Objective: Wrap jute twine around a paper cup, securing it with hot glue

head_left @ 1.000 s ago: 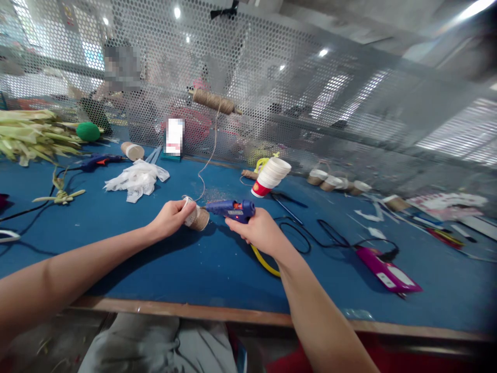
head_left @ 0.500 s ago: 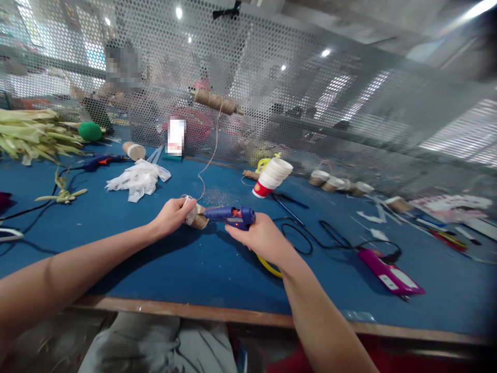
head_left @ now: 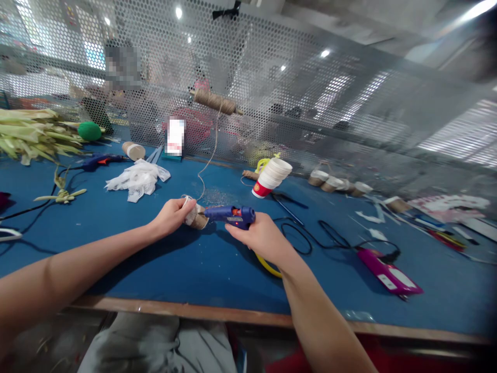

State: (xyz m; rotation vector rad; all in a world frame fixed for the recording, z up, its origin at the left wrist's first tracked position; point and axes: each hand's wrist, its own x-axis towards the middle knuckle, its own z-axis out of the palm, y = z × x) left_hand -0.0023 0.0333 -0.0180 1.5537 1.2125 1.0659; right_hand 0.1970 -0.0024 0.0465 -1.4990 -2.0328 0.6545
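My left hand (head_left: 174, 215) is closed around a small paper cup (head_left: 200, 221), partly wrapped in brown twine and tilted on its side above the table. Much of the cup is hidden by my fingers. A loose strand of twine (head_left: 204, 181) runs from it up to a twine spool (head_left: 215, 101) on the mesh panel. In my right hand (head_left: 262, 235) is a blue hot glue gun (head_left: 230, 215) with a small red light on. Its nozzle points left and meets the cup's side, as far as I can see.
Stacked paper cups (head_left: 273, 177) lean behind the glue gun. Several twine-wrapped cups (head_left: 333, 184) stand further right. A purple power strip (head_left: 388, 272) with black cords lies at the right. White cloth (head_left: 139, 178), a second glue gun (head_left: 101, 161) and husks (head_left: 34, 132) are at the left.
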